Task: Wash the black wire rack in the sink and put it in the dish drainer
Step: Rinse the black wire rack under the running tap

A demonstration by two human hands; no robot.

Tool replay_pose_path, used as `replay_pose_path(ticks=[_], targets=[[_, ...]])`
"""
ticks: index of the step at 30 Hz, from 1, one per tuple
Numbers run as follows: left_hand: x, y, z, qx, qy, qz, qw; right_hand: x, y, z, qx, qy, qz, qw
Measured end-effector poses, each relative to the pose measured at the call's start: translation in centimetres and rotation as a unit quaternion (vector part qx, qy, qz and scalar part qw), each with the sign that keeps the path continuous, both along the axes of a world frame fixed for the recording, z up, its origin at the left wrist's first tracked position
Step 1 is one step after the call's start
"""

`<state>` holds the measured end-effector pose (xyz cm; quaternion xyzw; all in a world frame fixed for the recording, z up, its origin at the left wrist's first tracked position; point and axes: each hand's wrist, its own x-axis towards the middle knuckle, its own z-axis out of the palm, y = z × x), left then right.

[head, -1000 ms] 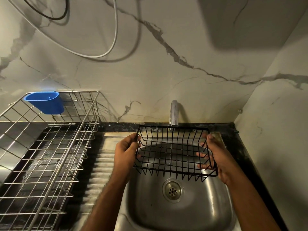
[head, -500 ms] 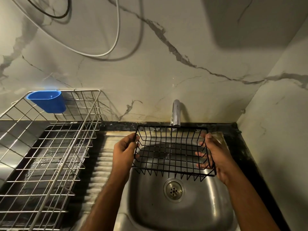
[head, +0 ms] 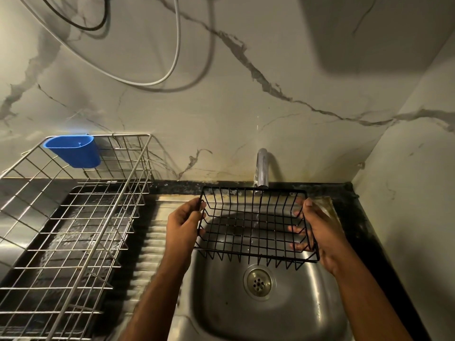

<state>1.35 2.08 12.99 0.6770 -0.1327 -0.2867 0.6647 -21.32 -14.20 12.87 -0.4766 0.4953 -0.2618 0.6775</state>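
Holding the black wire rack [head: 256, 225] steady above the sink [head: 307, 303] beneath the tap [head: 261, 168], left hand [head: 183, 223] and right hand [head: 317, 230] grip its ends, barely shifted, so rinsing continues, the dish drainer [head: 73, 230] waiting left.

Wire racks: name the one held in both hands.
The black rack, held over the sink; the silver drainer sits untouched on the counter.

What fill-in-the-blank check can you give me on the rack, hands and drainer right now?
1. Both hands hold the black wire rack above the ____.
2. The tap stands at the rack's ____ edge.
3. The blue cup hangs on the dish drainer, which sits to the sink's ____.
4. The left hand grips the rack's ____ side.

Missing words: sink; far; left; left
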Motion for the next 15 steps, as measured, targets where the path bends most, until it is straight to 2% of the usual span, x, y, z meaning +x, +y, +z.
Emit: replay_pose_path(ticks=[15], targets=[[0.36, 0.12, -0.27, -0.003, -0.008, 0.007, 1.000, 0.19, -0.05, 0.28, 0.000, -0.001, 0.006, 1.000]])
